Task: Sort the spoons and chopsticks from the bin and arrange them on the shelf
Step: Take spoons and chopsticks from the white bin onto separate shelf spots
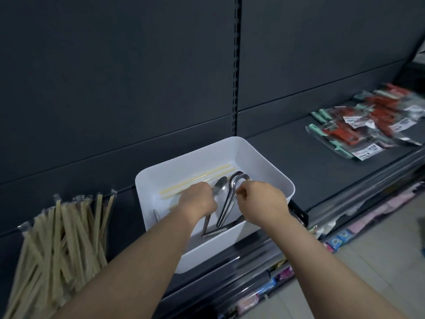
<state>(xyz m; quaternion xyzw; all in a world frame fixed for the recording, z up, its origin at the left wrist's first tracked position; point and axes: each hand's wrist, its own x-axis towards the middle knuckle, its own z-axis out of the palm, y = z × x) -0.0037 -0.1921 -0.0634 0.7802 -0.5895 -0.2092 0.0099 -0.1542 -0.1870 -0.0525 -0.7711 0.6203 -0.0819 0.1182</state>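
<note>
Leftmost, you have a fanned bundle of tan chopsticks in clear sleeves [57,238], lying on the dark grey metal shelf [310,157] with the sleeve ends toward the back panel. Next, at centre, a white rectangular plastic bin [264,162] stands on that shelf. Bin contents, left side: pale yellow chopsticks [197,178], flat on the bin floor and set diagonally. Your left hand [197,203] is inside the bin, fingers curled round a single polished steel spoon [219,185]. Its bowl shows just right of your knuckles, and its handle comes out below the hand, sloping toward the near wall. Just beside it: a nested stack of steel spoons [230,199], bowls up and away from you, handles slanting down to the bin floor. Your right hand [262,199] pinches that stack near the bowls, fingers curled in. Far right, well apart from the bin: clear packets of red and teal-handled utensils [368,127], overlapping on the same shelf; their labels are too blurred to read.
</note>
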